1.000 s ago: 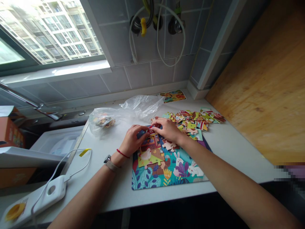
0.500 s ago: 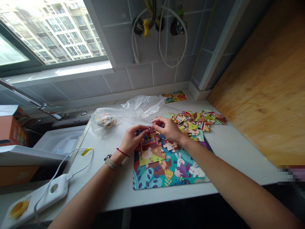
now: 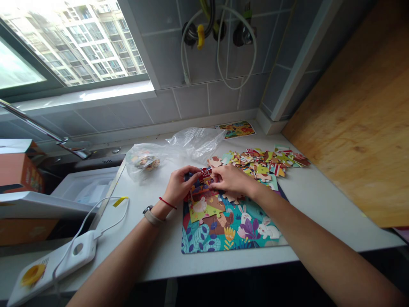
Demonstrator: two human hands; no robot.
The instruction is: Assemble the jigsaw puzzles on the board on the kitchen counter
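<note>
My left hand [image 3: 182, 184] is closed in a pinch at the left end of a red puzzle piece [image 3: 205, 173] with a white crossed-window pattern. Just right of that piece is my right hand [image 3: 230, 181], fingers curled over the upper puzzle; whatever lies between its fingertips is hidden. Beneath both hands lies a colourful puzzle board [image 3: 204, 244] with rabbits and plants. Joined pieces, among them a hen piece [image 3: 200, 206], rest on the board's upper left part. Beyond my right hand spreads a pile of loose puzzle pieces [image 3: 263, 164].
A clear plastic bag [image 3: 194, 143] with pieces in its left end [image 3: 145, 163] lies behind the hands. A picture card [image 3: 238, 129] sits by the wall. To the left are a white power strip [image 3: 76, 251] with a cable, a sink tap [image 3: 73, 147] and boxes [image 3: 19, 170].
My right hand has drawn slightly right and down from the red piece, its fingers now lower over the puzzle. My left hand stays at the red piece. The whole view has shifted slightly.
</note>
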